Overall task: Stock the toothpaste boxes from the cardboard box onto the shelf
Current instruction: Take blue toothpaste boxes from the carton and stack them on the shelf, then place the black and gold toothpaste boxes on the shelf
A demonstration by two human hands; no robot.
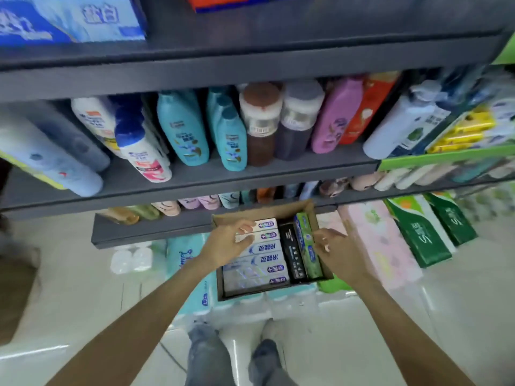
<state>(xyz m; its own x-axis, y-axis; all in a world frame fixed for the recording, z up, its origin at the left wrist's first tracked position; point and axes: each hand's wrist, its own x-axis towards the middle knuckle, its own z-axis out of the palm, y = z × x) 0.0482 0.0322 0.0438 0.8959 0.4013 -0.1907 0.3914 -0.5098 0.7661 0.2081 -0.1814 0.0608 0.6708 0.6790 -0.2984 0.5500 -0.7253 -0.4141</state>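
An open cardboard box (267, 212) rests on wrapped paper-roll packs on the floor below the shelves. Inside it lie several white toothpaste boxes (263, 259) stacked flat on the left, a black box (293, 253) in the middle and a green box (306, 243) on edge at the right. My left hand (230, 245) reaches into the box's far left corner, thumb and fingers pinching the end of a white toothpaste box (267, 235). My right hand (335, 250) hovers over the box's right wall beside the green box, fingers loosely bent and holding nothing.
The grey shelf (250, 175) above carries shampoo bottles (182, 129). The top shelf (306, 26) holds blue boxes (69, 19) at left and has bare room in the middle. Tissue packs (418, 232) stand to the right, a brown carton (16, 291) to the left. My legs are below.
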